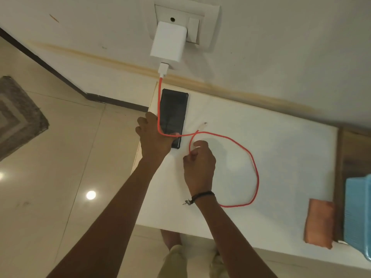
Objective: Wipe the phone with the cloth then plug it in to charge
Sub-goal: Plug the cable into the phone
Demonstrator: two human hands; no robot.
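Note:
A black phone (pixel 173 113) lies screen-up on the white table (pixel 281 149), close to the wall at the table's left edge. My left hand (pixel 153 135) grips the phone's near left corner. A red charging cable (pixel 255 167) hangs from a white charger (pixel 168 42) plugged into the wall socket (pixel 208 19), crosses the phone and loops over the table. My right hand (pixel 198 163) pinches the cable near its free end. The white plug tip (pixel 202 125) lies loose just right of the phone. A folded orange cloth (pixel 319 223) rests at the table's right end.
A blue object (pixel 359 215) sits on a wooden surface (pixel 353 153) right of the cloth. The tiled floor (pixel 60 177) lies to the left, with a grey mat (pixel 18 115) on it. My feet show below the table's front edge.

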